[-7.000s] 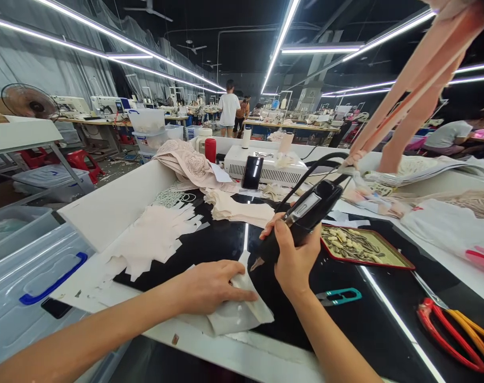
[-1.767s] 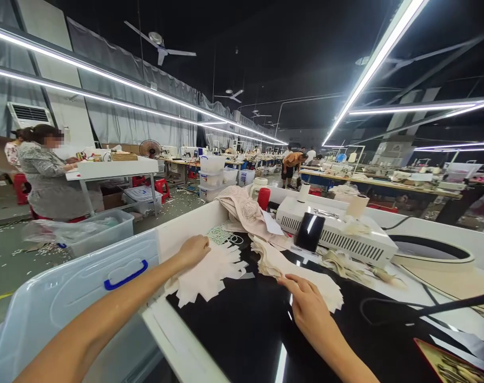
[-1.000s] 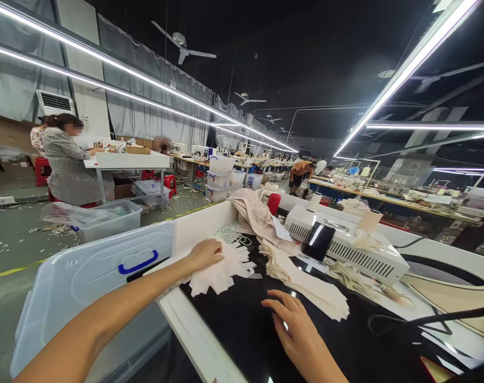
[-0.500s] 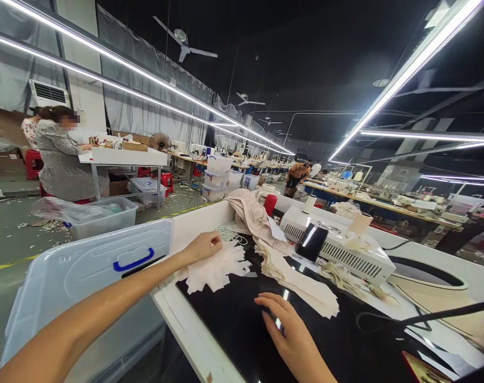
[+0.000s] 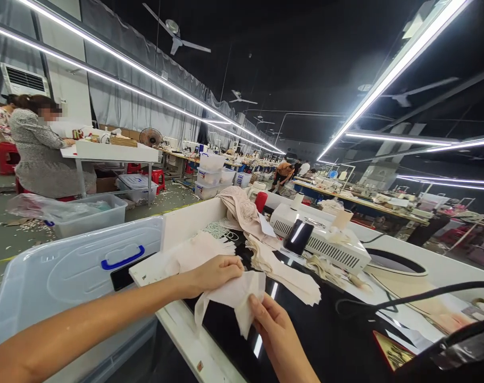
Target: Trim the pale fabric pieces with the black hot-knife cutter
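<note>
Between my hands hangs a pale cream fabric piece (image 5: 230, 298), just above the glossy black work surface (image 5: 306, 340). My left hand (image 5: 218, 274) pinches its upper edge, with the fingers closed. At the right edge, my right hand (image 5: 274, 319) grips the same piece between thumb and fingers. Behind my left hand lies a spread pile of similar cut fabric pieces (image 5: 198, 249). A second stack of cream pieces (image 5: 285, 274) lies beyond my right hand.
A lidded clear plastic bin (image 5: 74, 276) stands at the left. Behind the stacks are a white slotted machine (image 5: 325, 239), a phone (image 5: 299, 236) and beige lace fabric (image 5: 242, 210). A black cable (image 5: 417, 295) and a red tray of small metal parts (image 5: 393, 351) are at right.
My left hand has come from the pile toward me and to the right with a fabric piece. My right hand, open before, has closed on its other edge. The view has shifted slightly.
</note>
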A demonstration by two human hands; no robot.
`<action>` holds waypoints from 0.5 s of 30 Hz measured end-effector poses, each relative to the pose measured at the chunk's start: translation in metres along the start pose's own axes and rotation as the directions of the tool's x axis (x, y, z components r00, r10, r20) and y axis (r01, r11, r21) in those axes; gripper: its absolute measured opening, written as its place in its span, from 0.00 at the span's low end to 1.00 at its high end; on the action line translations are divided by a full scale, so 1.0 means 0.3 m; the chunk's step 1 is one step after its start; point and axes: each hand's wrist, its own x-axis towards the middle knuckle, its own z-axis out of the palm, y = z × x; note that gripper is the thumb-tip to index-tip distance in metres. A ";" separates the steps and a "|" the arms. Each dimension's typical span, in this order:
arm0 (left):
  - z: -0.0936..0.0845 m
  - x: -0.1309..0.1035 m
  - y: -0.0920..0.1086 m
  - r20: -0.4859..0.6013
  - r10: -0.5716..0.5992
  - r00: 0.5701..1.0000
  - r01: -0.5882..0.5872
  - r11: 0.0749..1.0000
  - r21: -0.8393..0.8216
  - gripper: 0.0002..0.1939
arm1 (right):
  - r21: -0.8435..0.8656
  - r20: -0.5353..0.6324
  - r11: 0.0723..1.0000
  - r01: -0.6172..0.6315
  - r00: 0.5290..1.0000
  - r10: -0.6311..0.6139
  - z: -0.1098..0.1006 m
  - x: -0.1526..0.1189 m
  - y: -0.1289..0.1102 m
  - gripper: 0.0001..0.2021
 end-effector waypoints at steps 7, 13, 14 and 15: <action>0.038 -0.014 -0.032 0.047 -0.020 0.999 0.021 1.000 -0.021 0.32 | -0.120 -0.049 0.992 0.029 0.998 -0.035 -0.017 -0.025 0.023 0.26; 0.055 -0.013 -0.059 0.065 -0.007 0.998 0.006 1.000 0.021 0.33 | -0.100 0.006 0.995 -0.027 1.000 0.028 -0.006 -0.048 0.051 0.29; 0.055 -0.013 -0.061 0.060 -0.002 0.998 0.000 1.000 0.025 0.32 | -0.056 0.030 0.998 -0.042 0.999 0.044 -0.004 -0.053 0.056 0.30; 0.055 -0.015 -0.061 0.057 0.004 0.998 -0.006 1.000 0.029 0.32 | -0.016 0.055 0.998 -0.064 0.996 0.065 -0.001 -0.058 0.060 0.31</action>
